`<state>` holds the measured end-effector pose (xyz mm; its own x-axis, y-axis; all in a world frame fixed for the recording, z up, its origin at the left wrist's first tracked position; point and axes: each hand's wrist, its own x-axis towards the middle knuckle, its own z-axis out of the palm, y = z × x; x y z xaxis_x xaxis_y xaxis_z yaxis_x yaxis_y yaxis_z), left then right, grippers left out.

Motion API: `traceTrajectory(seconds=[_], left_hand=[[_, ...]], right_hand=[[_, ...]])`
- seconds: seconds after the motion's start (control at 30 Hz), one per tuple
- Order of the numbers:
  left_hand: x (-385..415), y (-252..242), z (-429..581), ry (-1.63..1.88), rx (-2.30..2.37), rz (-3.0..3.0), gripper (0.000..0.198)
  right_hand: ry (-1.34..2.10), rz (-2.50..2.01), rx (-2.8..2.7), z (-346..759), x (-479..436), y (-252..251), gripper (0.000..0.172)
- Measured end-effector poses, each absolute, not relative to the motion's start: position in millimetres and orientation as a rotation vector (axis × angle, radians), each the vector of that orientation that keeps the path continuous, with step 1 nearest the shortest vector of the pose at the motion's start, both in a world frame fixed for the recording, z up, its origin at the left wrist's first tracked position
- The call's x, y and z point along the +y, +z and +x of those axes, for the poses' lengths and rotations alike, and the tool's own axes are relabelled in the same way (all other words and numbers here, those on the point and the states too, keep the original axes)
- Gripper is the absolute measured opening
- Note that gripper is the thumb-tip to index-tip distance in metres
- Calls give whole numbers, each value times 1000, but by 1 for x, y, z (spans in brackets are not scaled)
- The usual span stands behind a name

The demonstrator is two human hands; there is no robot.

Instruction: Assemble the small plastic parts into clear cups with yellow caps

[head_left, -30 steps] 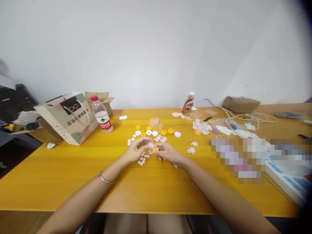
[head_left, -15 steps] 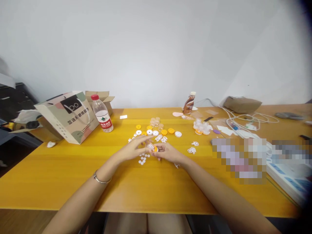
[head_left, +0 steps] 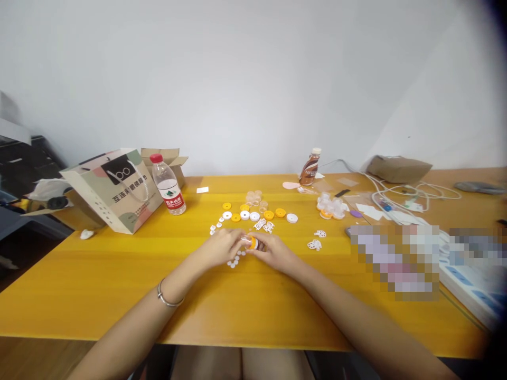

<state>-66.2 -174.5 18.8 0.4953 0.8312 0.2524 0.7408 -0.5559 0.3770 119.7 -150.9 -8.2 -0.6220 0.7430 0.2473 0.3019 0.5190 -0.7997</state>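
A small clear plastic container with an orange-and-white base (head_left: 253,243) is held between both hands, above the table. The fingers of my left hand (head_left: 222,247) are closed round its clear end. My right hand (head_left: 275,254) grips the orange-and-white end between thumb and fingers. Small white discs (head_left: 233,262) lie just below my hands, partly hidden by them. Beyond my fingers sit white cut-out pieces (head_left: 260,224) and a loose row of white rings (head_left: 254,216) and orange rings (head_left: 269,215). Clear plastic cups (head_left: 253,198) are grouped behind that row.
To the left stand a water bottle (head_left: 168,187) and a paper bag (head_left: 114,192). A brown drink bottle (head_left: 310,168) is at the back. Clear domed parts (head_left: 331,207), white cut-outs (head_left: 315,245), cables (head_left: 380,198) and a power strip (head_left: 459,287) lie to the right.
My left hand's fingers, stretched out over the container before, have curled in round its clear end. My right hand keeps its grip. The view has shifted slightly.
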Motion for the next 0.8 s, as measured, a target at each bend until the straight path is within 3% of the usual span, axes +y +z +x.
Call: traceTrajectory(seconds=[0.1,0.4,0.7,0.8], left_hand=[[-174,18,-65,648,1296,2476,21],[-177,25,-70,667,898,2650,30],[-182,22,-62,662,1360,2505,23],[-178,19,-58,713,1539,2380,32]], right_hand=[[975,-844,-2180,121,-150,-6,25],[1480,-740,-2079,124,-148,2,29],[1061,-857,-2126,117,-159,-4,16],[1189,-883,-2082,114,-158,-5,20]])
